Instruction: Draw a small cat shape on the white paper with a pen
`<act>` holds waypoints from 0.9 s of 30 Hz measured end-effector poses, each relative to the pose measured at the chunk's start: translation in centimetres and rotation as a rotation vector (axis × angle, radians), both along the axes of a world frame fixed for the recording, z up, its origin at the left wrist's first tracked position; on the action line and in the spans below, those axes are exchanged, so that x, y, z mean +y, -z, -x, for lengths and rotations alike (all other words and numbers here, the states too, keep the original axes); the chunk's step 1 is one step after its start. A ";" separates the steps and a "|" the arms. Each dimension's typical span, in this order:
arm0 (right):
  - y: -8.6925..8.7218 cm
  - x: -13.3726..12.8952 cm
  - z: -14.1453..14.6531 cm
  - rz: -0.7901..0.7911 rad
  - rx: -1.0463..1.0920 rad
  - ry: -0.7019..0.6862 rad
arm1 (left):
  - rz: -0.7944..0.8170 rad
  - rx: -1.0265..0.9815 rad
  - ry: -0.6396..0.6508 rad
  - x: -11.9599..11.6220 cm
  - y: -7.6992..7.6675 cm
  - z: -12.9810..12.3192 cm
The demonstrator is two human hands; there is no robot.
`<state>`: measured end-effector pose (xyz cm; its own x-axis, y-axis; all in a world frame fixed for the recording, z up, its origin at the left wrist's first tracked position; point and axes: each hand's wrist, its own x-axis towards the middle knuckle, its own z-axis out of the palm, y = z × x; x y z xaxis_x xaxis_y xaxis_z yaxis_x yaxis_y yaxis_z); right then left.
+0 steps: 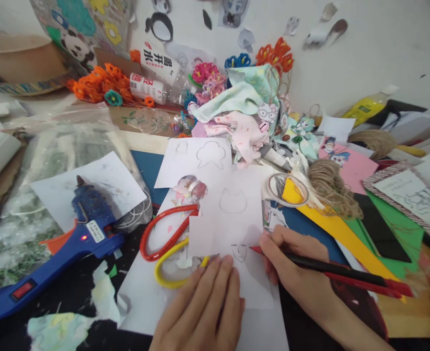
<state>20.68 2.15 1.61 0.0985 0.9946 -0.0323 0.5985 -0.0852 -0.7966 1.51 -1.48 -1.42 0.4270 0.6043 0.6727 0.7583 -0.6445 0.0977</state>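
Observation:
A white sheet of paper (207, 229) lies before me, with a pencil-like cat-head outline (233, 201) and a small face sketch (240, 252) on it. My left hand (207, 312) rests flat on the paper's lower part, fingers stretched out and holding nothing. Pinched in my right hand (299, 278) is a black and red pen (339, 267), its red tip close to the face sketch. A red loop (152, 239) and a yellow loop (160, 270), resembling scissor handles, lie left of the sketches, their inner ends hidden by paper.
A blue glue gun (94, 219), its red light lit, lies at left. Fabric scraps (246, 131) and orange yarn flowers (101, 85) are piled along the wall. Clear tape (287, 189), twine (330, 185) and a yellow strip (339, 231) sit at right.

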 end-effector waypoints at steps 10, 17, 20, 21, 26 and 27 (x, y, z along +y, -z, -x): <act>0.0 0.0 -0.1 -0.041 -0.097 -0.043 | -0.009 -0.051 -0.021 0.0 0.3 -0.3; 0.0 0.2 0.0 -0.074 -0.112 -0.062 | 0.009 -0.009 -0.006 -0.1 0.1 -0.1; 0.0 0.1 0.0 -0.064 -0.140 -0.074 | 0.000 -0.012 -0.008 -0.2 0.1 0.0; 0.0 0.1 -0.1 -0.059 -0.133 -0.063 | -0.003 -0.010 -0.008 -0.2 0.1 0.0; 0.0 0.1 -0.1 -0.065 -0.122 -0.084 | -0.014 -0.031 -0.014 -0.1 0.2 -0.2; 0.0 0.1 -0.1 -0.071 -0.129 -0.096 | -0.020 -0.049 -0.022 -0.1 0.2 -0.3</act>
